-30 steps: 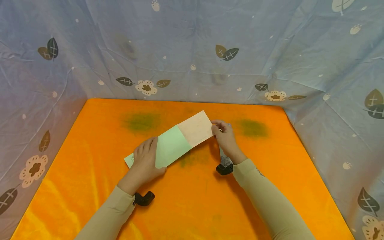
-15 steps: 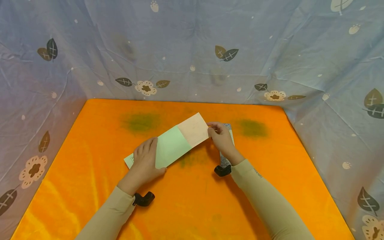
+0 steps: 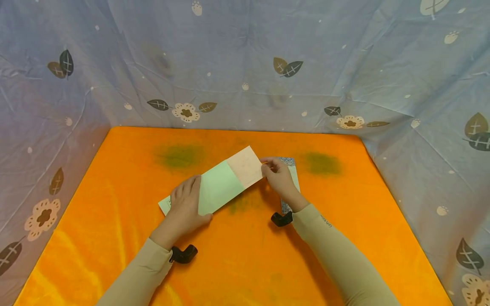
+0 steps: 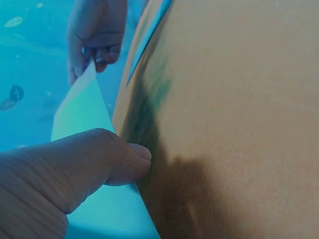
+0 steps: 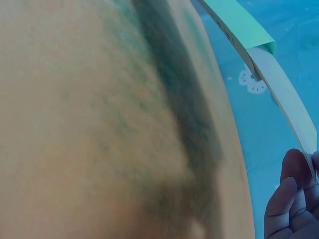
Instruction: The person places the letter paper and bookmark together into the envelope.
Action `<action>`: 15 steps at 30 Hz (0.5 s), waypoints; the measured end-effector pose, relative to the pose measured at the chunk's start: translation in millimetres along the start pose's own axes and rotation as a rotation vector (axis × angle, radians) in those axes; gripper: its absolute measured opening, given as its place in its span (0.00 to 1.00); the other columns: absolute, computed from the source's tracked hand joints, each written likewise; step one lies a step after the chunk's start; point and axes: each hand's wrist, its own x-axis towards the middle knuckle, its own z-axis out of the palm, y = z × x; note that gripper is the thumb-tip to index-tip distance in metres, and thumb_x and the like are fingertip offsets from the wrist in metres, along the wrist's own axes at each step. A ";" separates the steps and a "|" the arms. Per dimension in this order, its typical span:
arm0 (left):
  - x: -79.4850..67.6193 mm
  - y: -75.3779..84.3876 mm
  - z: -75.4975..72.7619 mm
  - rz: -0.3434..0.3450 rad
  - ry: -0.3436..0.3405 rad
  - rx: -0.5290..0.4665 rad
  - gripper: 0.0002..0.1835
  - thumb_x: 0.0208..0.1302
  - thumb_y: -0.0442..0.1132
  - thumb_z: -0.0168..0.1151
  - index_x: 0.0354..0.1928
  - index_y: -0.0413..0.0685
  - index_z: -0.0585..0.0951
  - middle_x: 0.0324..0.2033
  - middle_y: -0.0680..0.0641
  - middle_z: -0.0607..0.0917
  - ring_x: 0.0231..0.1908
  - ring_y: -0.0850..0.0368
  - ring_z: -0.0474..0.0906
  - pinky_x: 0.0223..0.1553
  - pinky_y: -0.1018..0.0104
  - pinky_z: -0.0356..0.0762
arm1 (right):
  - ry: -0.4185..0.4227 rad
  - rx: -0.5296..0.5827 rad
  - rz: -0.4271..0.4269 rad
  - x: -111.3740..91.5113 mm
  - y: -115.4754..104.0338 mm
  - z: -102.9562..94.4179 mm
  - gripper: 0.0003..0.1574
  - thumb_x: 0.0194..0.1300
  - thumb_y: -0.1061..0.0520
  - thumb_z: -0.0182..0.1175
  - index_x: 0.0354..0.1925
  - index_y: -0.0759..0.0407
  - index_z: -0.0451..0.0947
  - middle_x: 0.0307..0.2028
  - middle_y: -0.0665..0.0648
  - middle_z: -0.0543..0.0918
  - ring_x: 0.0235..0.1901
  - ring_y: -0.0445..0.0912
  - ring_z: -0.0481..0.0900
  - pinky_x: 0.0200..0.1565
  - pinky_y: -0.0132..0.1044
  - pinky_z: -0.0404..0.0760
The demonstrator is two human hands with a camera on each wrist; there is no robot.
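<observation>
A blue-grey curtain (image 3: pixel 245 42) printed with leaves and flowers surrounds an orange cloth-covered table (image 3: pixel 237 263) with dark green smudges. Above the table's middle, a light green paper sleeve (image 3: pixel 220 187) slants up toward the right, small dark print at its left end. Partly inside it is a pale pink card (image 3: pixel 245 166), jutting from the sleeve's right end. A person's left hand (image 3: pixel 185 204) grips the sleeve, thumb along the near edge and fingers across the green. The right hand (image 3: pixel 281 178) pinches the card's outer end between thumb and fingers. Below the right hand lies a speckled grey and pale flat piece (image 3: pixel 289 161), partly hidden. The right wrist view shows the sleeve's bowed mouth around the card, which looks like a plain seam from the head; the left wrist view shows the left thumb bent over the sleeve.
</observation>
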 end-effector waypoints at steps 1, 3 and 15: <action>0.1 0.0 0.1 0.001 0.001 -0.001 0.61 0.46 0.52 0.77 0.74 0.36 0.49 0.70 0.34 0.54 0.67 0.33 0.48 0.63 0.37 0.44 | 0.001 -0.006 -0.002 1.5 4.4 0.2 0.18 0.74 0.55 0.51 0.58 0.58 0.75 0.40 0.64 0.76 0.40 0.69 0.72 0.32 0.41 0.72; -0.1 0.0 0.3 0.003 0.003 -0.002 0.61 0.46 0.52 0.77 0.74 0.36 0.49 0.70 0.34 0.54 0.67 0.33 0.48 0.63 0.37 0.44 | 0.003 -0.018 -0.010 2.2 8.3 1.7 0.17 0.74 0.53 0.52 0.57 0.55 0.76 0.39 0.62 0.76 0.39 0.67 0.73 0.31 0.39 0.72; -0.5 -1.2 0.2 0.000 0.002 0.004 0.61 0.47 0.52 0.76 0.74 0.36 0.48 0.70 0.33 0.54 0.67 0.32 0.48 0.63 0.36 0.44 | -0.035 -0.037 -0.002 -11.0 -21.5 8.1 0.18 0.73 0.59 0.51 0.57 0.63 0.75 0.38 0.66 0.77 0.39 0.68 0.73 0.30 0.39 0.70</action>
